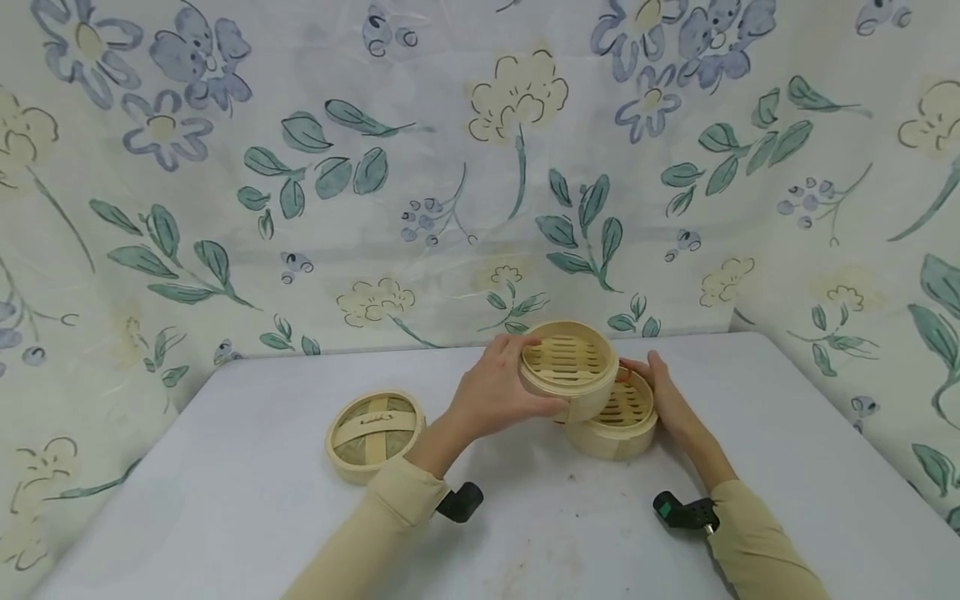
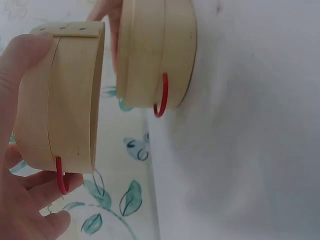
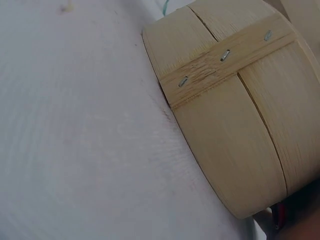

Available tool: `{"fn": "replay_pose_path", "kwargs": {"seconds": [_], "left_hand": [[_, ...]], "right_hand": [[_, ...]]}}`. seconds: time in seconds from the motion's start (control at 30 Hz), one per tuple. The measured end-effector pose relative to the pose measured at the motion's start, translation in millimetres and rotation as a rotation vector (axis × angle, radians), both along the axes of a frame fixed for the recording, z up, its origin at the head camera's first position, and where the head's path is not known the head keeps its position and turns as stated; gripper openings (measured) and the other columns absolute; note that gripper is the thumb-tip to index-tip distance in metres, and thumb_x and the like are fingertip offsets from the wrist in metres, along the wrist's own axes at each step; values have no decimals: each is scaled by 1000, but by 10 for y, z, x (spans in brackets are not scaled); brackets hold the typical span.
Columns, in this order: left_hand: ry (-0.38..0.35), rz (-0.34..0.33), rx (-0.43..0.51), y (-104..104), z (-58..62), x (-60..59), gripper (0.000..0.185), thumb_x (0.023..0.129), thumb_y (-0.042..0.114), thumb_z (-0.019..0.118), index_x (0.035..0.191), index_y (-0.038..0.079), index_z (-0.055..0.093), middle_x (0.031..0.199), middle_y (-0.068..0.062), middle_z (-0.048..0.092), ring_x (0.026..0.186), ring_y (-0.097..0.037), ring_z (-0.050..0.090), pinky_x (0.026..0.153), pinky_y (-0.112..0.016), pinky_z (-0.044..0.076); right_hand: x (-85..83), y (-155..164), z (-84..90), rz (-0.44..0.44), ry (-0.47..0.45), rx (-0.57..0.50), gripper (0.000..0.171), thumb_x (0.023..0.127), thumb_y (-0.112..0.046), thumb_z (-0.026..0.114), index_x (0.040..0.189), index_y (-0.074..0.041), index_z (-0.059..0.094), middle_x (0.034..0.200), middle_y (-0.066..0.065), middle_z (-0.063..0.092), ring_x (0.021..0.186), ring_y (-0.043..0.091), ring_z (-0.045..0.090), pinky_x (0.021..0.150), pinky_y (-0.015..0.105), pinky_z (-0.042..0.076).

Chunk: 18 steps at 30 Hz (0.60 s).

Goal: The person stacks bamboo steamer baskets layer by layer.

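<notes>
My left hand [image 1: 491, 387] grips a round bamboo steamer basket [image 1: 588, 402] by its left side, thumb on the near wall and fingers behind. That basket is raised and slightly tilted, its slatted floor showing from above. It partly covers a second bamboo steamer basket [image 1: 613, 442], which sits on the table. My right hand [image 1: 675, 410] lies against the right side of this lower basket, thumb raised, fingers reaching behind it. Red loops show on both baskets in the left wrist view, one a red loop [image 2: 161, 97] on the lower basket. A stapled joint strip [image 3: 225, 57] crosses its wall in the right wrist view.
A round bamboo steamer lid [image 1: 375, 429] with a strap handle lies on the white table [image 1: 225, 500] to the left. Behind the table hangs a floral curtain [image 1: 450, 250]. Black wrist cameras [image 1: 461, 502] stick out near the sleeves.
</notes>
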<state>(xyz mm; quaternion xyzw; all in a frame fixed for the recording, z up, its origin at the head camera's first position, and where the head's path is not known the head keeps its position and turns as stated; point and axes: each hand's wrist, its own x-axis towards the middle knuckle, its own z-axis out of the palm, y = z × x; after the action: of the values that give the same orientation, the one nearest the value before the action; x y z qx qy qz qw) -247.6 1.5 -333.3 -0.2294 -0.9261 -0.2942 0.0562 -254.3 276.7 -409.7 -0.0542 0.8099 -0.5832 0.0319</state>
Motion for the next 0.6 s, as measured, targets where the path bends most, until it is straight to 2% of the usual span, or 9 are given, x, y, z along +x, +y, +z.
{"fn": "replay_pose_path", "kwargs": {"seconds": [0.1,0.23,0.3,0.37,0.4,0.47,0.53,0.57,0.6], "left_hand": [[-13,-20,8,103,-20,11,90,66,61,79,141,23,47,137,-3,47,119,-22,53,90,-45,52],[-24,-37,7,211,-44,22,91,67,62,79,142,23,47,141,-2,44,122,-21,51,92,-44,51],[-28,-41,0,258,-62,24,91,67,62,80,142,22,46,142,-2,44,122,-20,51,92,-44,51],[-26,-42,-10,301,-78,26,91,68,62,79,143,22,46,141,-2,44,122,-20,51,92,-42,52],[-25,-42,-15,321,-89,26,91,68,62,79,143,22,46,142,-2,44,122,-20,51,92,-42,52],[-21,-44,-21,356,-111,28,91,68,62,79,143,22,46,141,-2,45,123,-19,50,93,-41,52],[-20,-46,-24,384,-130,33,91,68,63,79,143,21,46,141,-2,45,124,-19,50,93,-41,52],[-22,-47,-25,395,-141,35,91,68,63,79,143,21,46,142,-2,45,125,-19,49,93,-41,51],[-25,-46,-25,403,-150,38,91,69,63,79,143,21,46,143,-2,45,125,-19,49,94,-41,51]], "right_hand": [[20,23,21,-1,-20,-8,92,98,-63,-5,154,5,20,160,27,19,151,40,9,121,54,0],[33,46,36,19,-13,-85,93,96,-64,-10,156,3,12,162,26,13,151,39,6,121,53,0],[36,58,46,19,-18,-123,93,95,-65,-11,157,0,10,162,24,13,150,37,10,121,51,4],[40,68,57,6,-39,-145,94,93,-68,-10,158,-1,8,161,24,15,146,32,23,118,41,18],[42,69,63,-9,-52,-150,95,93,-69,-9,158,-2,8,160,24,20,138,30,35,111,35,29],[44,69,65,-30,-68,-153,95,93,-70,-8,158,-3,12,139,27,45,105,21,54,84,25,42],[47,68,62,-46,-72,-161,95,94,-70,-6,157,-4,17,117,15,55,76,12,46,61,22,34],[45,68,58,-52,-69,-167,94,94,-69,-6,157,-4,20,104,10,53,66,10,39,55,24,30],[46,66,55,-52,-68,-177,94,94,-69,-6,156,-5,21,101,8,51,63,11,35,53,25,28]]}}
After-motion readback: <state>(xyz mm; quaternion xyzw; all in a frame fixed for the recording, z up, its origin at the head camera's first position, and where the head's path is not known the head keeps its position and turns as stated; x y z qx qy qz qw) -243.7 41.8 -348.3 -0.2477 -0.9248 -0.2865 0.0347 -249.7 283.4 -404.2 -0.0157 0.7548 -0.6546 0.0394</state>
